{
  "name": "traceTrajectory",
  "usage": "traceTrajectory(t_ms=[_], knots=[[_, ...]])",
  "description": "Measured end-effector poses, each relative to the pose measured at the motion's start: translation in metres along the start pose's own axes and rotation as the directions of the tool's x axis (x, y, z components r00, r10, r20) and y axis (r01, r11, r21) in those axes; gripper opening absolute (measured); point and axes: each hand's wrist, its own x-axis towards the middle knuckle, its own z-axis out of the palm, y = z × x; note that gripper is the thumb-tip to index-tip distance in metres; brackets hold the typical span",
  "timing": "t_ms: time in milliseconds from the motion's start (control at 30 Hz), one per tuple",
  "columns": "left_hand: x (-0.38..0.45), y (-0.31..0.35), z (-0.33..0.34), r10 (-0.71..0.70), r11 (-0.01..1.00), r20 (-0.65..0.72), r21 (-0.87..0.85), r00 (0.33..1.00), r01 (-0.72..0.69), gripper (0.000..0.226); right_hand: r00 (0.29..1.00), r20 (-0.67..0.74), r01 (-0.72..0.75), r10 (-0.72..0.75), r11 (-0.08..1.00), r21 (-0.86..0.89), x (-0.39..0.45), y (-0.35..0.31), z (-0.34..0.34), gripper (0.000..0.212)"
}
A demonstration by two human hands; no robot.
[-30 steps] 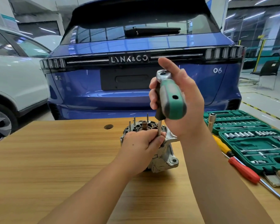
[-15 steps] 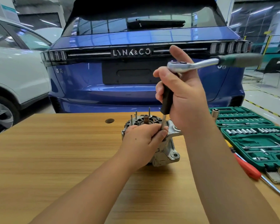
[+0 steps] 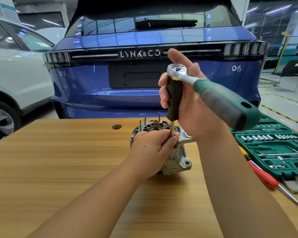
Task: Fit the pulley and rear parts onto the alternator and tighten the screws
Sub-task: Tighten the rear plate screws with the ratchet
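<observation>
Wooden table (image 3: 58, 169), pale grain, with a dark round hole (image 3: 116, 126) near its far edge. The alternator (image 3: 176, 157) stands on the table about mid-width, rear end up; several thin studs (image 3: 159, 116) and a central shaft stub rise from its top. A cast mounting lug sticks out to its right.

Left hand (image 3: 150, 150) lies over the alternator's near left side, fingers curled, thumb and fingers pinching the thin steel shaft (image 3: 171, 130) of a driver just above the housing. The driver stands upright, its black handle (image 3: 174, 98) gripped by the right hand (image 3: 191, 107), fingers wrapped round it, index finger raised. A ratchet (image 3: 213, 93) sits on top of the black handle: chrome head above, green and grey grip slanting down to the right, towards the camera.

Right edge of the table: an open green socket case (image 3: 273, 152) with rows of sockets and bars. Just beside it on the near side lies a red-handled screwdriver (image 3: 263, 176), blade pointing to the near right; a yellow handle shows behind the forearm.

Room: indoor workshop hall, strip lights overhead, pale floor with yellow-black hazard lines at right. Directly behind the table a blue car (image 3: 144, 79), rear on, badged LYNK&CO and 06. A white car (image 3: 15, 74) at left, one wheel in view. Yellow railings and a dark chair far right.
</observation>
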Motion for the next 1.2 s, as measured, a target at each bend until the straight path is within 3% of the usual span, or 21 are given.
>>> traceTrajectory(t_ms=[67, 167, 233, 367, 500, 567, 633, 767, 900, 967, 1033, 1100, 1200], knots=[[0.001, 0.001, 0.001, -0.001, 1.000, -0.003, 0.012, 1.000, 0.001, 0.031, 0.991, -0.134, 0.012, -0.019, 0.998, -0.054, -0.002, 0.001, 0.005, 0.034], [0.001, 0.000, 0.002, 0.016, 0.999, -0.007, 0.045, 1.000, -0.015, 0.026, 0.939, -0.289, 0.077, -0.189, 0.930, -0.359, -0.003, 0.002, 0.009, 0.015], [0.001, -0.001, 0.003, 0.019, 0.998, -0.007, 0.053, 1.000, -0.019, 0.026, 0.925, -0.326, 0.061, -0.195, 0.924, -0.379, -0.004, 0.000, 0.009, 0.014], [0.002, -0.003, 0.005, 0.025, 0.998, -0.017, 0.058, 1.000, -0.024, 0.034, 0.987, -0.136, 0.068, -0.085, 0.990, -0.122, -0.006, -0.001, 0.007, 0.033], [0.000, -0.003, 0.005, 0.022, 0.998, -0.012, 0.058, 1.000, -0.021, 0.046, 0.950, -0.022, 0.283, -0.310, 0.893, -0.349, -0.005, 0.007, 0.009, 0.036], [0.000, -0.004, 0.005, 0.019, 0.998, -0.018, 0.055, 1.000, -0.018, 0.040, 0.947, -0.001, 0.300, -0.322, 0.882, -0.363, -0.004, 0.010, 0.008, 0.039], [0.000, -0.004, 0.006, 0.007, 0.999, -0.029, 0.051, 1.000, -0.005, 0.034, 0.958, 0.038, 0.284, -0.284, 0.920, -0.269, -0.003, 0.009, 0.004, 0.044], [0.001, -0.005, 0.007, -0.009, 0.998, -0.030, 0.056, 1.000, 0.010, 0.033, 0.988, 0.106, 0.108, -0.112, 0.993, 0.044, 0.000, 0.003, -0.002, 0.043], [0.001, -0.004, 0.007, -0.003, 0.999, -0.045, 0.037, 0.999, 0.005, 0.031, 0.999, 0.004, 0.043, -0.043, 0.999, 0.016, 0.000, 0.003, 0.001, 0.068], [0.001, -0.003, 0.007, -0.001, 1.000, -0.040, 0.029, 0.999, 0.003, 0.034, 0.994, -0.110, 0.022, -0.026, 0.999, -0.038, 0.000, 0.002, 0.005, 0.051], [0.001, -0.004, 0.007, 0.015, 0.998, -0.030, 0.067, 0.999, -0.013, 0.032, 0.958, -0.246, 0.076, -0.149, 0.956, -0.283, -0.003, 0.001, 0.009, 0.021], [0.001, -0.003, 0.007, 0.028, 0.996, -0.028, 0.087, 0.999, -0.026, 0.030, 0.916, -0.323, 0.092, -0.238, 0.908, -0.409, -0.003, 0.002, 0.013, 0.018], [0.001, -0.005, 0.007, 0.030, 0.997, -0.035, 0.071, 0.999, -0.028, 0.033, 0.957, -0.258, 0.056, -0.131, 0.959, -0.280, -0.005, -0.001, 0.013, 0.020]])
